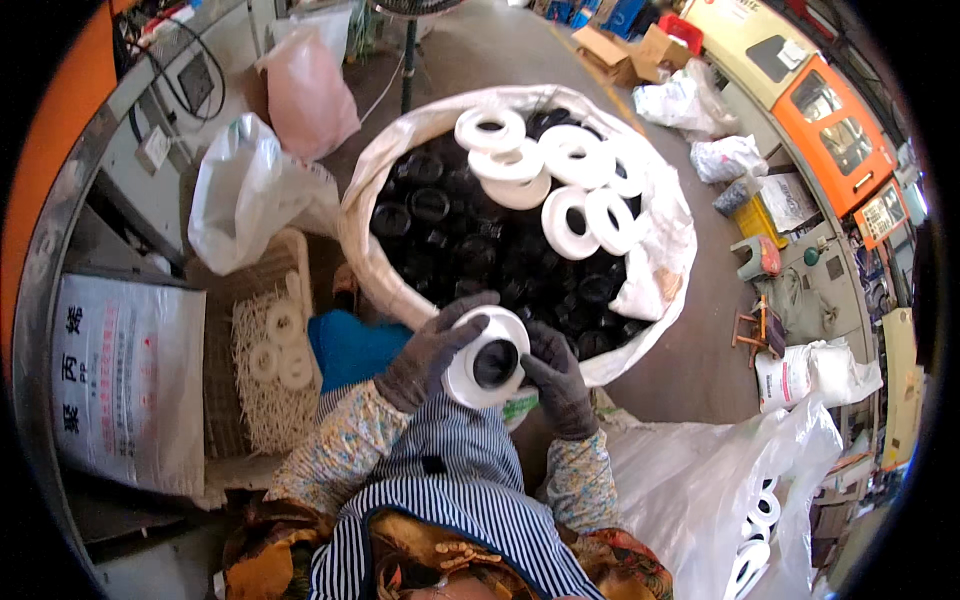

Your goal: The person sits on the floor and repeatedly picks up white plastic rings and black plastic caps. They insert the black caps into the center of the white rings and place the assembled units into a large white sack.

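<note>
In grey gloves, both my hands are at a white plastic ring [466, 377] with a round black part [495, 364] in its middle. My left hand [430, 352] grips the ring's left side, thumb across its face. At the opposite rim, my right hand [560, 382] has thumb and fingers closed against the edge. Just beyond is a large white sack [362, 215], rolled open and filled with black round plastic parts [478, 255]. Several more white rings [569, 222] lie on top of those, toward the far right side of the sack.
On the left stands a crate [299, 262] of thin white scraps and a few white rings [264, 362]. A clear plastic bag [690, 450] with white rings lies at lower right. Beyond are a pink bag [308, 95], a fan stand [408, 65] and a small wooden stool [760, 330].
</note>
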A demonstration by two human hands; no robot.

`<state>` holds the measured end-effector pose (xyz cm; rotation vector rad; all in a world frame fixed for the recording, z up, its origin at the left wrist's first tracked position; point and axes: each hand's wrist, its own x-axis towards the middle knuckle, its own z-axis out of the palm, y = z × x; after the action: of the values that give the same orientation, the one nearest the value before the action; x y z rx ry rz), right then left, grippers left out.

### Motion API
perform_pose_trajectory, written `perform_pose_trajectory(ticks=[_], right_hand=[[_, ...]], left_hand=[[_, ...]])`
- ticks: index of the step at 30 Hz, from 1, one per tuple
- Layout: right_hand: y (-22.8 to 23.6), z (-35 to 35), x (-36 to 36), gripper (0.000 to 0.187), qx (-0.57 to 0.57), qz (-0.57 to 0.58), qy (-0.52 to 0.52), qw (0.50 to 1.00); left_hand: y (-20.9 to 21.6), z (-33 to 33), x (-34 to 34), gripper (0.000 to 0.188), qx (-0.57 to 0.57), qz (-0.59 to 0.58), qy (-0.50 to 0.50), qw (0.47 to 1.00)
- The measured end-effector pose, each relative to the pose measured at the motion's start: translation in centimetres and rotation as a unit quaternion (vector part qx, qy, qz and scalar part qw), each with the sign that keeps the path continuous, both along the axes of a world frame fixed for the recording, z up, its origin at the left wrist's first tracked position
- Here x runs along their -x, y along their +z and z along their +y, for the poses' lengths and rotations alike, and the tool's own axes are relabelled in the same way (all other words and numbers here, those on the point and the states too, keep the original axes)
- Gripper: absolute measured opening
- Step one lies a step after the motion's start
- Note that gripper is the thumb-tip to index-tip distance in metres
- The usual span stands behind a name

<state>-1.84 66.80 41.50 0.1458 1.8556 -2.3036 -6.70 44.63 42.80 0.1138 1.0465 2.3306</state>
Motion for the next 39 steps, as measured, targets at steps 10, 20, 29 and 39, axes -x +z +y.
perform_pose_trajectory(ticks=[10, 20, 29, 39], right_hand=[[9.8, 7.5, -2.0, 0.069, 0.445, 0.286, 0.076, 0.845], [-4.2, 5.6, 8.0, 0.062, -0.466, 0.302, 0.01, 0.831], [-6.1, 2.1, 8.5, 0.077, -0.701, 0.314, 0.024, 0.64], [3.2, 1.6, 6.9, 0.037, -0.361, 0.287, -0.182, 0.868]], left_hand=[[1.5, 3.4, 13.6, 0.053, 0.208, 0.209, 0.254, 0.921], [-1.6, 3.5, 36.5, 0.096, 0.608, 0.203, 0.284, 0.713], [-1.1, 3.5, 36.1, 0.049, 0.289, 0.227, 0.332, 0.868], [-0.8, -1.6, 11.9, 0.042, -0.217, -0.059, 0.09, 0.97]])
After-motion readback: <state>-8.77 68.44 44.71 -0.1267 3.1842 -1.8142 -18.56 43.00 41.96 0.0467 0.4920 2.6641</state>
